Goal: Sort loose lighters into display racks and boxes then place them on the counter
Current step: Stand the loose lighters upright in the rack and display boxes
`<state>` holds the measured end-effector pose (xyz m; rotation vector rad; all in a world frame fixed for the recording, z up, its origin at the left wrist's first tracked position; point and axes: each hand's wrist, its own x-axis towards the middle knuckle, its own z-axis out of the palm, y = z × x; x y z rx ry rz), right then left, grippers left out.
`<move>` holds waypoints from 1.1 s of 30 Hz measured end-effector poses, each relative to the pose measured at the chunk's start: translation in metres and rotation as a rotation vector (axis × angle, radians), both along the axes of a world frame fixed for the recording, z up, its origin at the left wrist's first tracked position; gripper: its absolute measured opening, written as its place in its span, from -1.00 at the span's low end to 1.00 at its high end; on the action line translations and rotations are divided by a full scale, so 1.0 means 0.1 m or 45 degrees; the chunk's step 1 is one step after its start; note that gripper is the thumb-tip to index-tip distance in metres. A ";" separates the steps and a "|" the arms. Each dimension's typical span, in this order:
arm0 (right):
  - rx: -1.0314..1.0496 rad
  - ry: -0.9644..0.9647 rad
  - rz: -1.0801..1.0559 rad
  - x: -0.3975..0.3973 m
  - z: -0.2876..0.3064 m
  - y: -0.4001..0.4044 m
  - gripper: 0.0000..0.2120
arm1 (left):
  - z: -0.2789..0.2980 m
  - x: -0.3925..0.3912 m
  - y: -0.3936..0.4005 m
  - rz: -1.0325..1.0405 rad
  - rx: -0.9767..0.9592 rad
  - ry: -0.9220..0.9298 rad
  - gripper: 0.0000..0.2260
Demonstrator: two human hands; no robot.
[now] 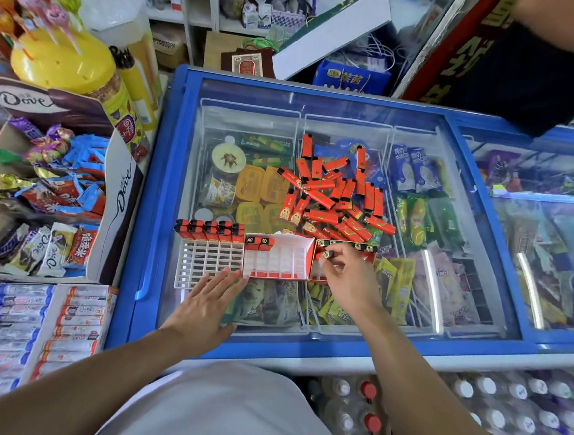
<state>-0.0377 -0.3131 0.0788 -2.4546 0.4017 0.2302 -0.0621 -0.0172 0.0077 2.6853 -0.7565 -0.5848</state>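
Several loose red lighters (339,194) lie in a pile on the glass lid of the blue freezer (165,180). In front of the pile stand a white grid rack (206,262) with a row of lighters along its far edge, a red and white box (277,259) with two lighters in it, and a third red box (346,249) with a row of lighters. My right hand (350,273) pinches one red lighter (327,253) over the third box. Flat on the glass lies my left hand (208,300), fingers straight, touching the near edge of the rack and box.
A Dove chocolate display (58,178) and a yellow candy jar (64,59) stand to the left. Rolls of sweets (29,327) lie at the near left. Water bottles (503,413) are stacked at the near right. Another person's arm (568,23) reaches in at the top right.
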 end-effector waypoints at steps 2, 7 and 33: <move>-0.133 -0.019 0.021 0.01 0.01 -0.01 -0.70 | 0.00 0.02 0.00 -0.005 0.005 0.006 -0.20; -0.308 -0.080 0.109 0.02 0.03 -0.01 -0.72 | -0.01 0.04 0.02 -0.017 0.011 0.019 -0.18; -0.122 -0.341 0.058 0.66 0.20 0.06 -0.87 | 0.04 0.06 0.10 0.194 -0.214 -0.177 -0.38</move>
